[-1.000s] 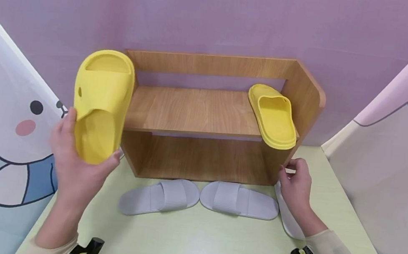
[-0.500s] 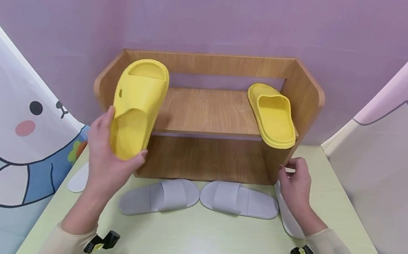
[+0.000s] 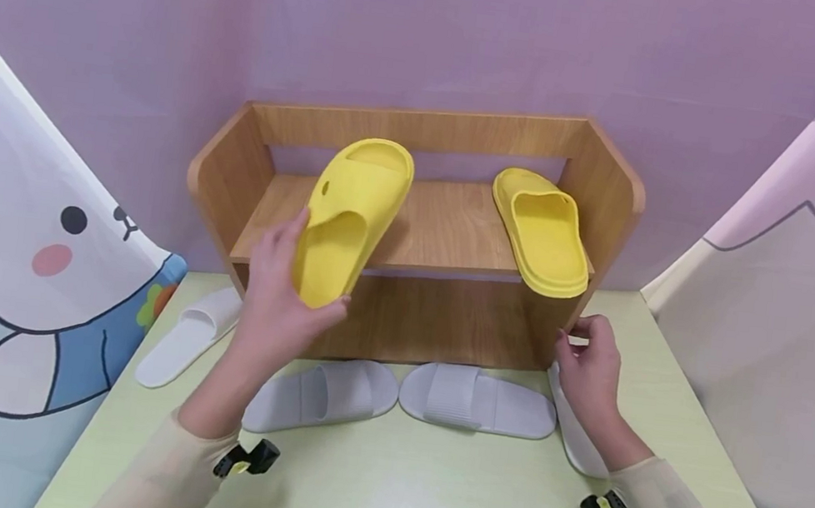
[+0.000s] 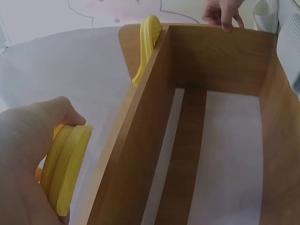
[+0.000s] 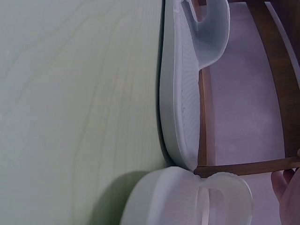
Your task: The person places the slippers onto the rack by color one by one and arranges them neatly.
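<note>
My left hand (image 3: pixel 282 290) grips a yellow slipper (image 3: pixel 356 206) by its heel end, between the thumb and the fingers. The slipper hangs tilted in front of the upper shelf of a wooden shoe rack (image 3: pixel 422 126), its toe up. In the left wrist view the held slipper (image 4: pixel 68 164) appears edge-on beside the shelf. A second yellow slipper (image 3: pixel 546 232) lies at the right end of the upper shelf, its heel over the front edge. My right hand (image 3: pixel 590 371) pinches the front edge of the rack's right side panel, low down.
Two grey slippers (image 3: pixel 354 390) (image 3: pixel 481 401) lie on the pale table (image 3: pixel 395 496) before the rack. A white slipper (image 3: pixel 190 338) is at the left, and another white slipper (image 3: pixel 572 428) lies partly behind my right hand. Printed cloth (image 3: pixel 53 247) hangs around.
My left hand has moved rightward with the yellow slipper, from left of the rack to before its upper shelf, and the slipper leans more to the right. My right hand stays put.
</note>
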`<state>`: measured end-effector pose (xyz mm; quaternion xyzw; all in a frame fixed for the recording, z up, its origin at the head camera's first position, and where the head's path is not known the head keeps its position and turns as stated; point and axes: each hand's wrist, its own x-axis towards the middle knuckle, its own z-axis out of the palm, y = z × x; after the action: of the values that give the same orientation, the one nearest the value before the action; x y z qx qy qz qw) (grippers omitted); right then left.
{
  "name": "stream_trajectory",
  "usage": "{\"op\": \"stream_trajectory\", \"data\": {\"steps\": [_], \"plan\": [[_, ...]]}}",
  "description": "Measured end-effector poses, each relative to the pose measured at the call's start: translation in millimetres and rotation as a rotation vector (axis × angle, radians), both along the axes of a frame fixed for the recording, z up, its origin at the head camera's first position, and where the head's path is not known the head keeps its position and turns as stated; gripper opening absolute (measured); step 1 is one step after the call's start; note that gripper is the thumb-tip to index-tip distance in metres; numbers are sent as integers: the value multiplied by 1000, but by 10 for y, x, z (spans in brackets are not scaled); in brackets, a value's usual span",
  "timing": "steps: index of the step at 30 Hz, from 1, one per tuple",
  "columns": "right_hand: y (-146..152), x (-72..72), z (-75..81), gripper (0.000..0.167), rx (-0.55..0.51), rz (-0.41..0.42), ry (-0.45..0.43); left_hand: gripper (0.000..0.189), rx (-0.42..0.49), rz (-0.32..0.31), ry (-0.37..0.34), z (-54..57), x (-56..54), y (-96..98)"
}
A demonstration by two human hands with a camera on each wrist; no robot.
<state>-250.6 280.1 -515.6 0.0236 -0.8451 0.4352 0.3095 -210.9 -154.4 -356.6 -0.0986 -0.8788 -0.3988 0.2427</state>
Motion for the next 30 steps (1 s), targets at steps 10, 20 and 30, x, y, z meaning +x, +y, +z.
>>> {"op": "stream_trajectory", "data": {"steps": [10, 20, 30], "plan": [[-15, -10, 18, 19, -3, 3, -3, 118, -14, -41, -67, 112, -140, 318], [-23, 17, 36, 20, 7, -2, -27, 114, 13, -103, -85, 152, -278, 613], [-14, 21, 19, 19, 8, -9, -33, 114, -29, -58, -149, 186, -381, 863]]}}
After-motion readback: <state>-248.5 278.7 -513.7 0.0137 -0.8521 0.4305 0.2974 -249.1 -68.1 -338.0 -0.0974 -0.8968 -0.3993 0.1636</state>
